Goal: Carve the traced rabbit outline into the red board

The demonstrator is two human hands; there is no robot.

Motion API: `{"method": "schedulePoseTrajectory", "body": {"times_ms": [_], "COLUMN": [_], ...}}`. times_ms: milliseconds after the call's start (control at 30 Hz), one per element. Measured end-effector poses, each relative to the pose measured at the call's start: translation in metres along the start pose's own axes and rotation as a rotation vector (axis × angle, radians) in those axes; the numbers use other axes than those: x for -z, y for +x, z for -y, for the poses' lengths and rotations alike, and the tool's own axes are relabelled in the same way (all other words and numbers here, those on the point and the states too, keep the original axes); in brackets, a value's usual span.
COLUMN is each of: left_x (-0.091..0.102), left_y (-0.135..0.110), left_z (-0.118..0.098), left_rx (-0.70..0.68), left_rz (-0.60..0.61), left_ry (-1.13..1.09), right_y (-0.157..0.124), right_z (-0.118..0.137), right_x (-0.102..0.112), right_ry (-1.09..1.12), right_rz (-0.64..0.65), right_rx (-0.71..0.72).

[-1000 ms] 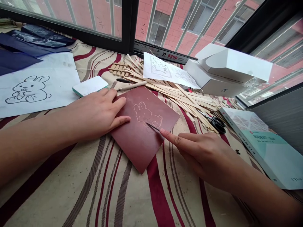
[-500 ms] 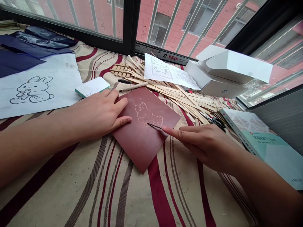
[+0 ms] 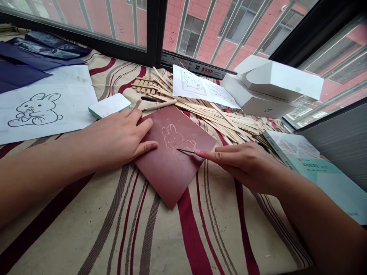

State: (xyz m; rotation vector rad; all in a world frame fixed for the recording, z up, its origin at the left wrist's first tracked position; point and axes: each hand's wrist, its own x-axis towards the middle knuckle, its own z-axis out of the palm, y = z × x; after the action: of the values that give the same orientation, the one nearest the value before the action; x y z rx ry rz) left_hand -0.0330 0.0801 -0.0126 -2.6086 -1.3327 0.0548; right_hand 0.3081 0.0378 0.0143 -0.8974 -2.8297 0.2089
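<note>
A reddish-brown board (image 3: 174, 179) lies at an angle on the striped cloth (image 3: 226, 244). Thin pale lines on it form a rabbit outline (image 3: 173, 138). My left hand (image 3: 120, 133) rests across the board's left corner, thumb and fingers apart on its surface. In my right hand (image 3: 243, 164) is a thin, dark, pointed carving knife (image 3: 185, 151), its handle hidden by the fingers. The index finger stretches along the tool, and its tip meets the lower part of the outline. A white-topped green block (image 3: 110, 105) lies just beyond my left fingers.
At the left is a paper with a rabbit drawing (image 3: 37, 110), partly under dark blue sheets (image 3: 25, 72). A pale-handled tool (image 3: 160, 105) and thin wooden strips (image 3: 206, 110) lie behind the board. A printed sheet (image 3: 197, 84), white box (image 3: 266, 91) and book (image 3: 323, 172) are farther right.
The knife's tip has shifted slightly left in the picture, and my right hand lies a little flatter. The whole view has drifted slightly; my left hand stays on the board.
</note>
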Motion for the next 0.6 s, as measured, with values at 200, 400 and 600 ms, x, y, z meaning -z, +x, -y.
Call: {"method": "schedulePoseTrajectory", "body": {"times_ms": [200,400,600], "left_x": [0.001,0.004,-0.001], "left_y": [0.0,0.0,0.0], "left_z": [-0.001,-0.002,0.002], "left_rx": [0.023,0.01,-0.013], "left_rz": [-0.006,0.031,-0.006], "left_ry": [-0.066,-0.049,0.012], "right_y": [-0.006,-0.003,0.006], "right_z": [0.0,-0.011,-0.019], "right_x": [-0.006,-0.003,-0.001], "right_ry": [0.043,0.04,0.09], "right_rz": [-0.024,-0.013,-0.01], "right_rx": [-0.013,-0.005,0.033]}}
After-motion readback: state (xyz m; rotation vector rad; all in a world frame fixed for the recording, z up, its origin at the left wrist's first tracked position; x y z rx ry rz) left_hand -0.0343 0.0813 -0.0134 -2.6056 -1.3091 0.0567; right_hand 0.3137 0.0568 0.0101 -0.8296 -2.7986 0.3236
